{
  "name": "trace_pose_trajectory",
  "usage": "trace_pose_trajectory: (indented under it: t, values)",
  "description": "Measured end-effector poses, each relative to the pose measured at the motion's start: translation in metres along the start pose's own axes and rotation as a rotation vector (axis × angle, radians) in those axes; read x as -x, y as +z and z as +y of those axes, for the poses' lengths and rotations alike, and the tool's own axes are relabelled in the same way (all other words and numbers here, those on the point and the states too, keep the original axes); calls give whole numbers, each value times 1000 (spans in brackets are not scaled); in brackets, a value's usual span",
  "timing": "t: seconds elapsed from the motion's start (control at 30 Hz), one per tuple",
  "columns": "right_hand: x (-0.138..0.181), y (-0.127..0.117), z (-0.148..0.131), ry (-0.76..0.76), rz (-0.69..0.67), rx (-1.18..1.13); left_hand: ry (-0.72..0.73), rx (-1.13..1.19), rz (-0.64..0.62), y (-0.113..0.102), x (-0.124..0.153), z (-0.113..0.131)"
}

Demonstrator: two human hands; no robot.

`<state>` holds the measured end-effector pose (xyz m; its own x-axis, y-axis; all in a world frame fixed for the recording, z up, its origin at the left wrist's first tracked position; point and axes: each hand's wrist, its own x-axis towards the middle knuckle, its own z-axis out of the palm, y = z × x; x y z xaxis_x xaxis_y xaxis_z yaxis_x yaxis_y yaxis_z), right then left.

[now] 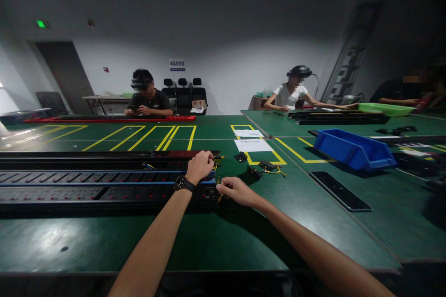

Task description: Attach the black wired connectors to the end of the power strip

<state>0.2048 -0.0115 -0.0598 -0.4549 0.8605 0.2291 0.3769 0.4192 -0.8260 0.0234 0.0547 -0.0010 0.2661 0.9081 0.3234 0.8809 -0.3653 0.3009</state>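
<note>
Long black power strips (87, 185) lie side by side on the green table (209, 236), running in from the left. My left hand (200, 165), with a black watch on its wrist, rests closed over the right end of the strips near some yellow wires (218, 161). My right hand (235, 190) is just to the right and nearer me, with its fingers pinched at the end face of the front strip by a short yellow wire. What each hand holds is too small to name.
Small black parts with yellow leads (266, 167) lie past my hands. A blue bin (353, 149) and a flat black strip (339, 190) sit to the right. White paper sheets (252, 145) lie inside yellow floor-tape boxes. Three other people sit at the far tables.
</note>
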Motion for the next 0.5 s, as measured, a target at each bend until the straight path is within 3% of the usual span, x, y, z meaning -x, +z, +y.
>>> trace_pose_trajectory:
  t: [0.5]
  values:
    - [0, 0, 3, 18, -21, -14, -1, -16, 4, 1, -1, -1]
